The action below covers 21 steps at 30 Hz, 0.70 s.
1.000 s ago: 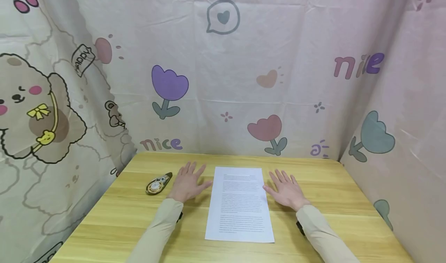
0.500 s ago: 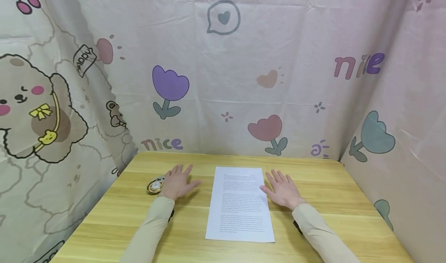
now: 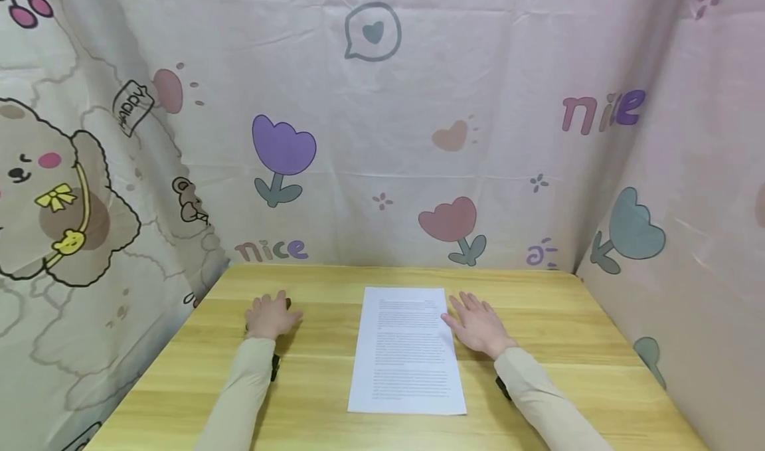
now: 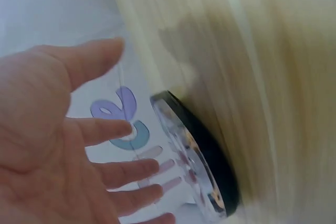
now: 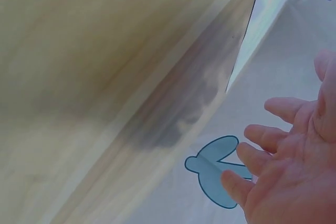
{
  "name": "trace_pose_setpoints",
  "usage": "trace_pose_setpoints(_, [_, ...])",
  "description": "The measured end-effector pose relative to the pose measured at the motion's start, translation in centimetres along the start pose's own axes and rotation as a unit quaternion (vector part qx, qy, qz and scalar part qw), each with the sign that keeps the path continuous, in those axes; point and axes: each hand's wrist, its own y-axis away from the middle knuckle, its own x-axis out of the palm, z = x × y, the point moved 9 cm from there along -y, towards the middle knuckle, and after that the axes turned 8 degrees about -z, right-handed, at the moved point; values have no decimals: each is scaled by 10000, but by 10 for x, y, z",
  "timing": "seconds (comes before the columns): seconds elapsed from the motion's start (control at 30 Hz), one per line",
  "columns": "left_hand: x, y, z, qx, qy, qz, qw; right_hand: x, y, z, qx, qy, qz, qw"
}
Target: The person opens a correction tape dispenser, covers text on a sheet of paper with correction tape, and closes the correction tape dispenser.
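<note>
Wooden table (image 3: 574,348), clock centred on the paper (image 3: 403,364): left hand (image 3: 269,317) above the correction tape (image 4: 197,154).

Paper lies flat; right hand (image 3: 478,326) at 2 o'clock, spread, holding nothing. Between 9 and 10 o'clock, correction tape rests on the table under the left hand, wide and without a grip. Step, as judged: a reach; the next move calls for lowering and curling the fingers round it. Beyond, at 12 o'clock, flower-printed cloth (image 3: 370,105).

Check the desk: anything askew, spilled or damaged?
Nothing stands out. The printed sheet lies flat on the table, with no tear or spill visible. The teardrop-shaped dispenser looks whole in the left wrist view, though blurred; the left hand mostly hides it from the head camera.
</note>
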Motion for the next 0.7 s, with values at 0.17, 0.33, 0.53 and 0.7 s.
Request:
trace_pose_setpoints(0.17, [2, 2, 13, -241, -26, 276, 9993, 1, -1, 2, -2, -83, -47, 10000])
trace_pose_setpoints(0.33, [2, 3, 14, -423, 88, 390, 9983, 1, 1, 4, -16, -142, -100, 9998])
trace_pose_setpoints(0.53, [0, 3, 14, -514, 141, 420, 9977, 2, -1, 10, -136, -151, -184, 9996])
trace_pose_setpoints(0.7, [1, 2, 15, -552, 62, 490, 9973, 5, -3, 13, -136, -202, -203, 9995])
